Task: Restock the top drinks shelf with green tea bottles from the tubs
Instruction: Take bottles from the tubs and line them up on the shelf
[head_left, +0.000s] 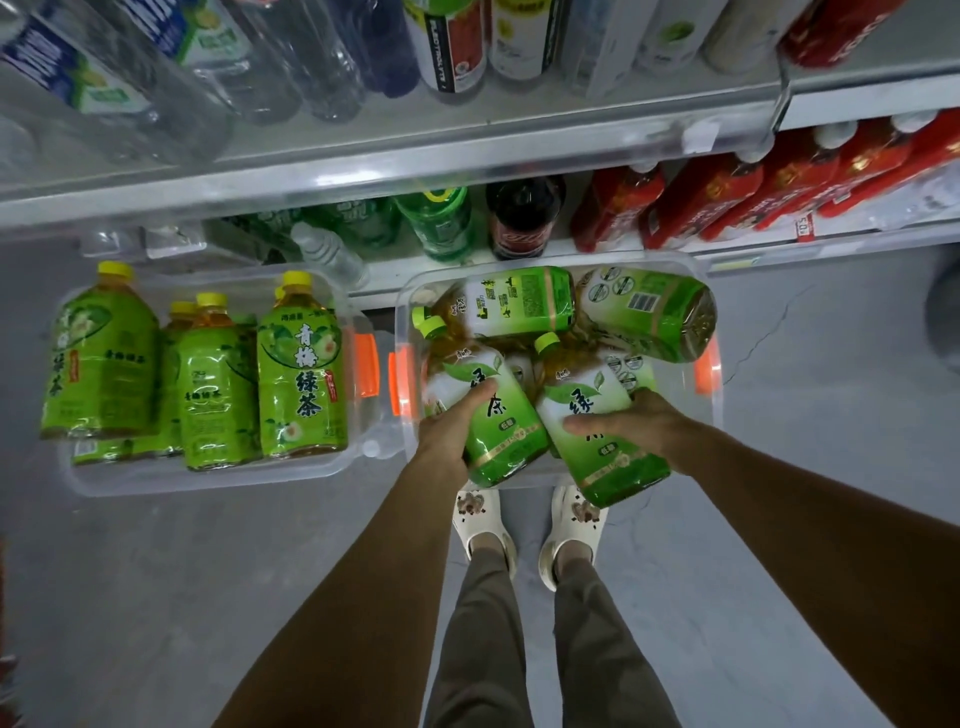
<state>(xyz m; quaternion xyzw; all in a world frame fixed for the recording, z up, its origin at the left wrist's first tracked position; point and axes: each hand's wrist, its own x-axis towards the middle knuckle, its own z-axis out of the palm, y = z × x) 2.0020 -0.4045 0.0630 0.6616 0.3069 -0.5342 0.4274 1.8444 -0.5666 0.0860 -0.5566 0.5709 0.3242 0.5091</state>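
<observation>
Left hand and right hand each wrap fingers round a large green-labelled plastic tea bottle over the clear plastic tub; full, likely heavy, film slick, so grip mid-body.

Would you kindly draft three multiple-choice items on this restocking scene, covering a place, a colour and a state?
1. Where do the yellow-capped bottles stand?
A. left tub
B. right tub
C. floor

2. What colour are the tub latches?
A. blue
B. orange
C. white

3. What is the left hand doing?
A. hanging idle
B. pressing a latch
C. gripping a green tea bottle

Answers:
1. A, they stand upright in the left tub.
2. B, orange clips show on both tubs.
3. C, its fingers curl round the bottle over the right tub.
</observation>
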